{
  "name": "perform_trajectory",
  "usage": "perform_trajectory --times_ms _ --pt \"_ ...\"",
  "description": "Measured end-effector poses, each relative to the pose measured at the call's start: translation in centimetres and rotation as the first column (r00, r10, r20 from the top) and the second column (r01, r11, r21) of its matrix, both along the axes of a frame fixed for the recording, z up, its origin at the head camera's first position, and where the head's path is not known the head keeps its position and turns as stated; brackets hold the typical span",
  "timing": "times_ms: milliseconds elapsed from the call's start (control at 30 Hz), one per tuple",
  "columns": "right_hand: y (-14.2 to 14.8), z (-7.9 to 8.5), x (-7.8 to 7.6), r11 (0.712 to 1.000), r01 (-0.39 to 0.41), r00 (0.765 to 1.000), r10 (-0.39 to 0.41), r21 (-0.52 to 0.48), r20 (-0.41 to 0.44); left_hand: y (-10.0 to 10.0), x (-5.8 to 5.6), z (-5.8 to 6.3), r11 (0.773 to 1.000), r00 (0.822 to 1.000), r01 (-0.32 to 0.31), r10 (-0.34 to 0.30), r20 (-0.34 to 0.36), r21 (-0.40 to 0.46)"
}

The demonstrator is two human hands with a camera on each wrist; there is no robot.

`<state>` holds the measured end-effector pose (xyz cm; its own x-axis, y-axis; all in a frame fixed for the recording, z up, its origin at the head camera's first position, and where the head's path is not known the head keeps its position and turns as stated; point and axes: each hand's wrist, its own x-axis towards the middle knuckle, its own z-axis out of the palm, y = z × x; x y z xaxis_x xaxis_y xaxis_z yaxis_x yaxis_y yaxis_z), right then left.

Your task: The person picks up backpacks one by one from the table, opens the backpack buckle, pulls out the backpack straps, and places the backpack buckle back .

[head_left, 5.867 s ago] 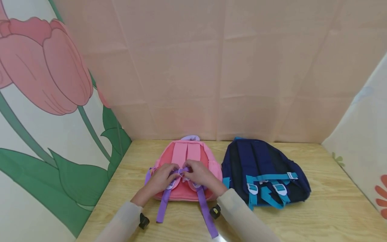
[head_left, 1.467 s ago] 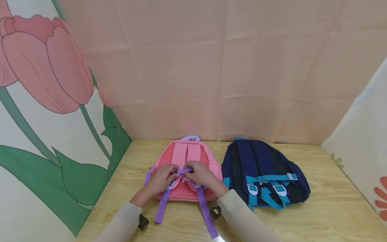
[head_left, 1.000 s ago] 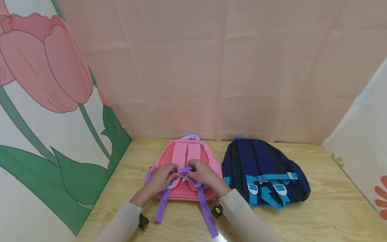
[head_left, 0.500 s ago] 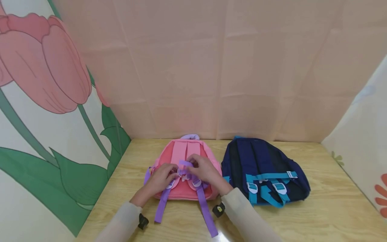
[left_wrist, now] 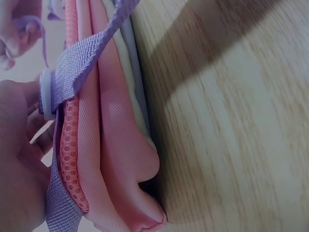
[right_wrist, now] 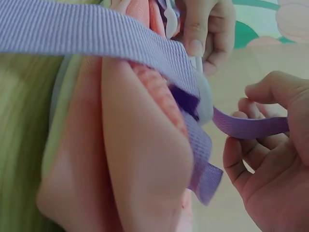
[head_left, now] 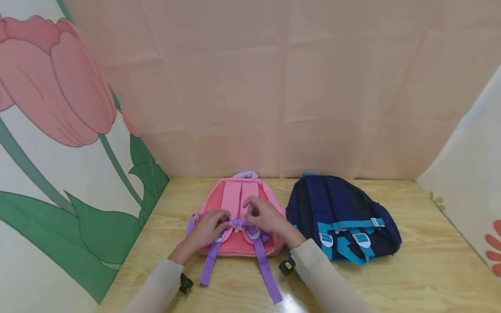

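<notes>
A pink backpack (head_left: 235, 248) lies on the table, its shoulder straps facing up and two purple webbing tails trailing toward the front edge. My left hand (head_left: 209, 227) pinches a small white buckle (head_left: 232, 220) on the purple chest strap (head_left: 240, 221); the right wrist view has that thumb (right_wrist: 195, 46) on the white plastic. My right hand (head_left: 266, 215) hovers over the strap's right part. Its fingers are loosely bent, and in the right wrist view the purple strap (right_wrist: 248, 128) runs across them with the thumb lifted off it.
To the right lies a navy backpack (head_left: 336, 204) with turquoise straps (head_left: 352, 224) and white buckles, close beside the pink one. Behind the wooden table (head_left: 422, 278) hangs a plain beige cloth (head_left: 235, 87); a tulip-printed panel (head_left: 58, 87) stands at the left.
My right hand had pinched the purple strap's end and pulled it up and right; now its fingers have loosened and the strap lies lower. My left hand stays at the buckle.
</notes>
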<state>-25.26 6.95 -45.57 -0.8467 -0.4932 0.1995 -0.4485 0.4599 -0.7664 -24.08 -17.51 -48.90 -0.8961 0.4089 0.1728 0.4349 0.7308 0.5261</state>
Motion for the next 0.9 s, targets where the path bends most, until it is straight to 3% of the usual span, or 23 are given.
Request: perform_trajectory --times_ms 233,367,633,900 --pt "0.3 0.8 0.2 0.977 0.045 0.999 -0.040 0.208 -0.028 0.0 0.0 0.2 1.000 1.000 -0.001 0.001 0.003 0.014" --pt "-0.3 0.9 0.5 0.959 0.047 0.997 -0.031 0.279 -0.064 0.0 0.1 0.1 1.000 1.000 -0.005 0.005 0.013 0.022" --pt "-2.6 0.3 0.8 0.948 0.024 0.997 0.001 0.316 -0.078 -0.2 0.1 0.2 1.000 0.998 -0.014 0.013 0.054 0.019" --pt "-3.9 -0.8 0.2 0.957 0.057 0.995 -0.079 0.284 0.065 -0.2 0.0 0.1 0.999 0.999 -0.008 0.005 0.051 0.051"
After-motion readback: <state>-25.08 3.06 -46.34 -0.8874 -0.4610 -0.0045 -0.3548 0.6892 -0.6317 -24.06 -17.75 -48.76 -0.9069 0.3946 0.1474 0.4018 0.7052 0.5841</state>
